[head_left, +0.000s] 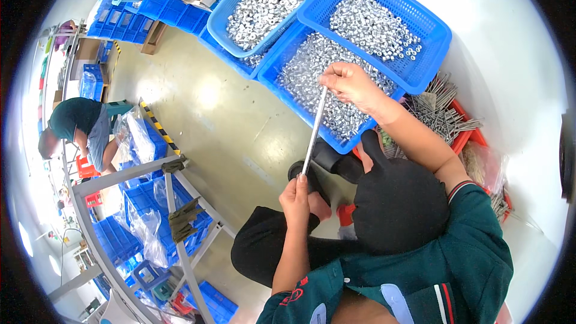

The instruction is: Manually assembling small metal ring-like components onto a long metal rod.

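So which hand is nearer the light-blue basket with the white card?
Right. The right hand, high on the metal rod, is below and right of the light-blue basket in the picture; the left hand, lower on it, is farther below.

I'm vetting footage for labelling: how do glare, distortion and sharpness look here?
Head view: floor carries bright glare patches; head view: grey metal frame bends near the rim; head view: brightness washes out detail toward the left; head view: metal rod looks fairly sharp.
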Demonstrator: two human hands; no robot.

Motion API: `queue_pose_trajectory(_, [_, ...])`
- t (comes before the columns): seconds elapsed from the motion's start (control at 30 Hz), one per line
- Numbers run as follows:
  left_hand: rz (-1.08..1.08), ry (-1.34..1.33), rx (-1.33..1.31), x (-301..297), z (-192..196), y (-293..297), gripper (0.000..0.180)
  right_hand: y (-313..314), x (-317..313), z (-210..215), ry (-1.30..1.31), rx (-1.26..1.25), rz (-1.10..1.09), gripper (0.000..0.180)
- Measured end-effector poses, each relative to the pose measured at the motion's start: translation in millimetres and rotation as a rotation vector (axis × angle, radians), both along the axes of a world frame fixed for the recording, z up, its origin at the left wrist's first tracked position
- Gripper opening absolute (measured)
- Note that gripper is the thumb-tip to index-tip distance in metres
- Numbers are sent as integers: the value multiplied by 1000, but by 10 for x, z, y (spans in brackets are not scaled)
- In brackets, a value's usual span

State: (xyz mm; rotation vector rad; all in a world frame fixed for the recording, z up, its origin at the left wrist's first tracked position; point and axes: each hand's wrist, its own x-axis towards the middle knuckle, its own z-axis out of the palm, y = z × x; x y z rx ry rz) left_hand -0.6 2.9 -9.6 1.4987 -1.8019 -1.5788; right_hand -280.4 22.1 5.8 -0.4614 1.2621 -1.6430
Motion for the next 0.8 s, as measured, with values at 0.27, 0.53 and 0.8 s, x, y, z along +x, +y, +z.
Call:
queue_pose_trajectory(0.27, [18, 155, 492, -4, 93, -46, 34, 97, -110, 136, -234, -113, 168, 17])
queue_pose_trajectory(0.53, [2, 91, 149, -16, 19, -28, 37, 39, 55, 33, -55, 32, 179, 17])
queue_pose_trajectory(0.8, [50, 36, 267, -72, 46, -31, 38, 25, -57, -546, -818, 258, -207, 18])
